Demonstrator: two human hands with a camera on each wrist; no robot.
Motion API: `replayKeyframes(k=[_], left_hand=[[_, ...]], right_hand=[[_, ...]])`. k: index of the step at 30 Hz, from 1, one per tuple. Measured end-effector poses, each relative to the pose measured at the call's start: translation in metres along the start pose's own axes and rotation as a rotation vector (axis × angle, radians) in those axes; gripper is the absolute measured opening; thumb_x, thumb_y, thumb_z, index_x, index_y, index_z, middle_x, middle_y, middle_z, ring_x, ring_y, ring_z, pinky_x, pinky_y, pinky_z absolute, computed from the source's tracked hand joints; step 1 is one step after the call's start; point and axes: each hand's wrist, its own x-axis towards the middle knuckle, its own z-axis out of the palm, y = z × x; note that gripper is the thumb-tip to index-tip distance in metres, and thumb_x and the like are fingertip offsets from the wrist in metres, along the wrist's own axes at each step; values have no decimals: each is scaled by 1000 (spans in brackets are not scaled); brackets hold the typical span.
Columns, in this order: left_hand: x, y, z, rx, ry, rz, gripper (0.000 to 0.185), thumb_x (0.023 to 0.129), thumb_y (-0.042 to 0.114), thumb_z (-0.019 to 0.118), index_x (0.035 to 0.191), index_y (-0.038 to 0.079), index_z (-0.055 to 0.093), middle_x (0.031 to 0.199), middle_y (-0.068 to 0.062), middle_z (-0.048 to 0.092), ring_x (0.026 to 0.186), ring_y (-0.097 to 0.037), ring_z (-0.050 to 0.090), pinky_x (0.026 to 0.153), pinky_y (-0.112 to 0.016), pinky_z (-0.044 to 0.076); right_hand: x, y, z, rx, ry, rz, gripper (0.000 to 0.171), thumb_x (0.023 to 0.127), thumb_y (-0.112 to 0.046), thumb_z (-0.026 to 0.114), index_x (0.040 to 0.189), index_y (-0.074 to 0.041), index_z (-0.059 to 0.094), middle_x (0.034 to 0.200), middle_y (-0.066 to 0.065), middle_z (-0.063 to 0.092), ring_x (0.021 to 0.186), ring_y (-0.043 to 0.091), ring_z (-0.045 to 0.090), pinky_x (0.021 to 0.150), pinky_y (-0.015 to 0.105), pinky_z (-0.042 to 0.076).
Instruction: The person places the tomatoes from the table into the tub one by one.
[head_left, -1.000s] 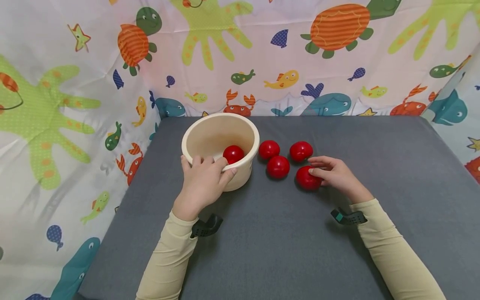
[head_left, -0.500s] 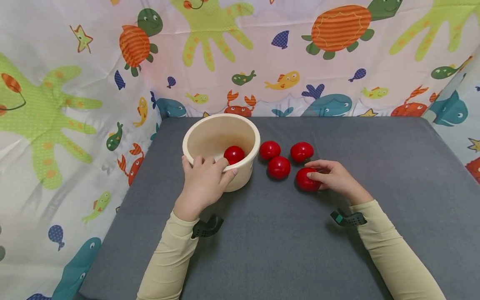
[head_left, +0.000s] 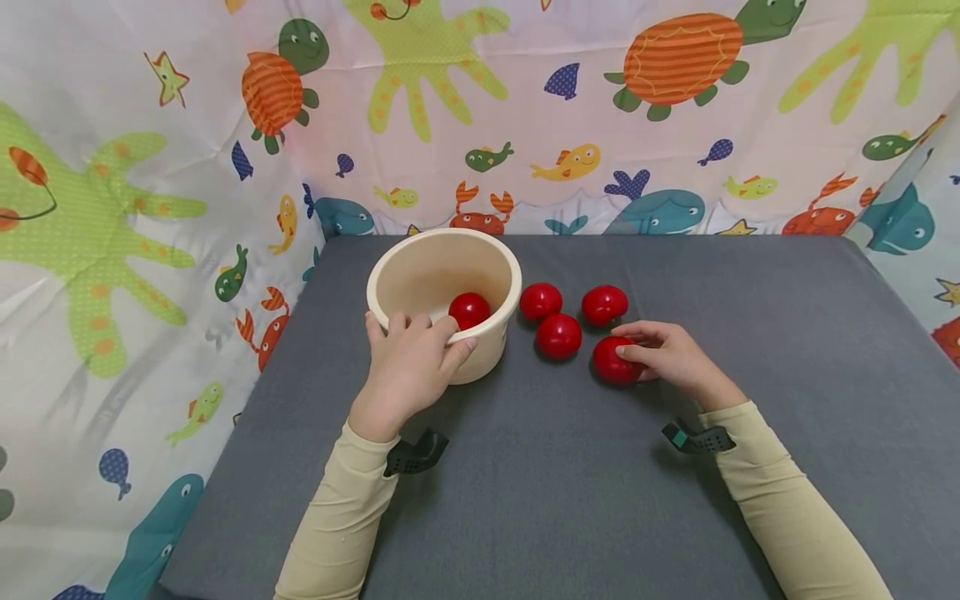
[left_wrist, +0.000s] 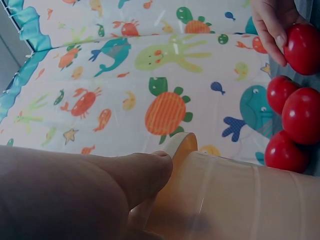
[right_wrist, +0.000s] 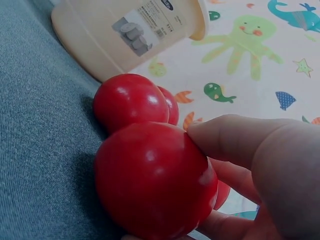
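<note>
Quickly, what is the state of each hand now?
Left hand: grips the rim of the cream bowl.
Right hand: pinches a red ball on the table.

A flat surface covered in grey cloth (head_left: 750, 333) carries everything; a sheet printed with sea creatures borders its far, left and right edges. Toward the far left corner, well in from both edges, stands a cream bowl (head_left: 491, 342), upright on the cloth. Just to the right of the bowl lie four red balls (head_left: 558, 335) directly on the cloth, in a loose cluster near the middle of the surface: two side by side farther back, one in front between them, and one nearest the front at the right of the group. The balls lie close together; whether they touch cannot be told.
</note>
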Motion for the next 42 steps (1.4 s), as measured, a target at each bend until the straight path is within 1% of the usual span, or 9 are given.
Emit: replayKeyframes(k=[12, 14, 19, 23, 27, 30, 33, 38, 42], left_hand=[[0, 0, 0, -3, 4, 0, 32, 100, 45, 58, 109, 17, 70, 98, -14, 65, 115, -42, 51, 113, -78, 11], [0, 0, 0, -2, 4, -1, 32, 100, 45, 58, 109, 17, 70, 98, -14, 65, 115, -42, 51, 113, -78, 10], [1, 0, 0, -2, 2, -2, 33, 100, 46, 58, 109, 17, 70, 99, -14, 65, 115, -41, 51, 113, -79, 10], [1, 0, 1, -1, 9, 0, 33, 100, 46, 58, 109, 17, 70, 98, -14, 65, 114, -41, 51, 113, -78, 11], [1, -1, 1, 0, 10, 1, 32, 100, 46, 58, 108, 17, 70, 98, -14, 65, 114, -42, 51, 113, -78, 11], [1, 0, 1, -1, 7, 3, 32, 100, 46, 58, 108, 17, 70, 98, -15, 65, 114, -42, 51, 113, -79, 10], [1, 0, 1, 0, 3, 4, 33, 100, 46, 58, 108, 17, 70, 98, -14, 65, 115, -42, 51, 113, -79, 10], [1, 0, 0, -4, -2, -8, 32, 100, 46, 59, 108, 17, 70, 99, -14, 65, 115, -42, 50, 113, -79, 9], [1, 0, 0, -6, -4, -7, 32, 100, 45, 59, 109, 17, 70, 100, -15, 65, 116, -42, 51, 113, -79, 9]], right_hand=[[2, 3, 1, 55, 16, 3, 45, 100, -22, 65, 138, -1, 57, 123, 19, 60, 95, 18, 62, 72, 31, 62], [2, 3, 0, 57, 23, 1, 45, 99, -23, 65, 138, -2, 58, 122, 17, 61, 93, 17, 62, 72, 31, 62], [1, 4, -1, 70, 36, 3, 45, 100, -24, 65, 138, -2, 58, 114, 7, 63, 87, 14, 63, 71, 31, 61], [1, 2, -2, 95, 49, 7, 46, 100, -24, 65, 139, -2, 57, 112, 1, 62, 88, 13, 63, 72, 31, 61], [-2, -2, -5, 132, 65, 24, 48, 100, -26, 65, 141, -1, 54, 115, -2, 59, 92, 13, 63, 75, 30, 62], [-6, -8, -11, 150, 84, 37, 51, 100, -28, 65, 142, -2, 52, 116, -7, 58, 96, 12, 62, 77, 29, 62], [-8, -18, -19, 143, 108, 27, 52, 101, -29, 64, 143, -2, 50, 114, -12, 59, 98, 10, 61, 77, 28, 61], [-6, -43, -34, 95, 164, -25, 51, 101, -27, 64, 142, -1, 52, 112, -15, 58, 98, 8, 61, 75, 25, 61], [-2, -67, -47, 80, 212, -59, 51, 100, -27, 66, 143, -3, 53, 112, -15, 58, 102, 10, 58, 73, 23, 60]])
